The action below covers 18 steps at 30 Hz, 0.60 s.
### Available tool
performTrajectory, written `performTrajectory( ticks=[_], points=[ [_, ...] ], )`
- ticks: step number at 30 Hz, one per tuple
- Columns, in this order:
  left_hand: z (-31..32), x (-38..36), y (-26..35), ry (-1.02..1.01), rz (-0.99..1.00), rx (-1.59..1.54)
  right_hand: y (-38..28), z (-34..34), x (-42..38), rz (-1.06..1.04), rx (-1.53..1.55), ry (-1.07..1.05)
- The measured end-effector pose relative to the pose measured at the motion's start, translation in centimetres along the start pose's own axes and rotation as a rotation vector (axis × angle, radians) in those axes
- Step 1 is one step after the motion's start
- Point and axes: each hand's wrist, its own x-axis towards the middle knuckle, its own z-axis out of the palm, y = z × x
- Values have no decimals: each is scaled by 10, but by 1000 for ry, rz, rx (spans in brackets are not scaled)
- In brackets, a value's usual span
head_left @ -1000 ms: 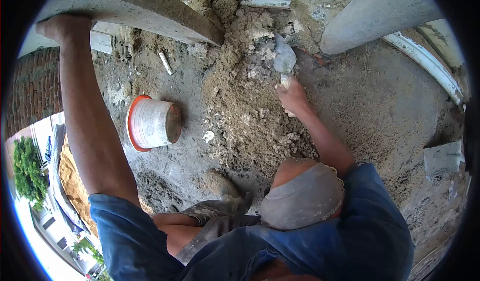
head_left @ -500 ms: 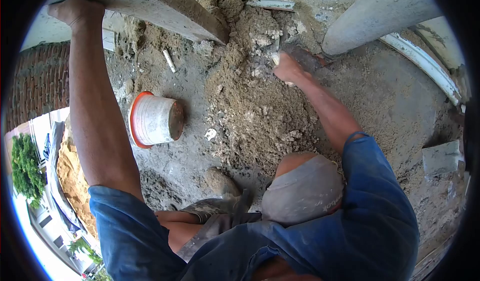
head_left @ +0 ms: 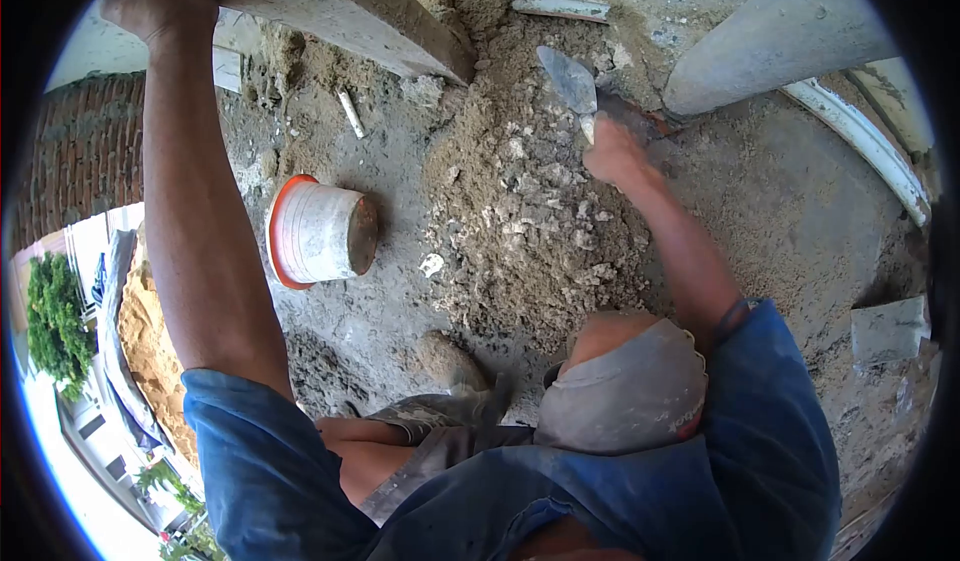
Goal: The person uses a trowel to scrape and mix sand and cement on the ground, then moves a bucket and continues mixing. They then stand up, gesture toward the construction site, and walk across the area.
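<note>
My right hand [head_left: 615,153] is closed around the handle of a trowel [head_left: 571,83]. Its pointed metal blade is raised and angled toward the upper left, over the far part of a heap of crumbly sand and mortar [head_left: 530,231]. At the upper left, my left hand [head_left: 160,11] presses against a concrete post [head_left: 370,16] with the arm stretched out. Its fingers are hidden from view. A whitish bucket [head_left: 322,231] with an orange rim lies on its side to the left of the heap.
A round grey column [head_left: 780,41] stands at the upper right, near a white curved strip [head_left: 860,136]. A metal sheet [head_left: 890,331] lies at the right. A short white pipe piece [head_left: 351,114] is on the ground. Brickwork [head_left: 75,156] and a sand pile [head_left: 150,346] are at the left.
My right hand has drawn back a little, and the trowel blade, barely visible before in the heap, now shows whole above it. My left hand stays at the post.
</note>
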Motion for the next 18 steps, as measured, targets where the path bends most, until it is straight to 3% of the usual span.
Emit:
performTrajectory(
  ticks=[2, 6, 8, 12, 14, 18],
  points=[
    [48, -2, -2, 565, 26, 156, -19, 9, 32, -20, 48, 39],
    [66, -1, 12, 601, -17, 117, -14, 14, 63, -134, -89, 3],
    [71, -1, 18, 661, -70, 15, 10, 8, 62, -348, -268, -69],
    [77, -13, 14, 638, -119, 105, 26, -16, -11, -408, -386, -212],
    [72, -7, 15, 614, -122, 135, 19, -36, -48, -447, -519, -394],
    [45, 7, 4, 650, -108, 84, 19, -56, -58, -422, -505, -310]
  ],
)
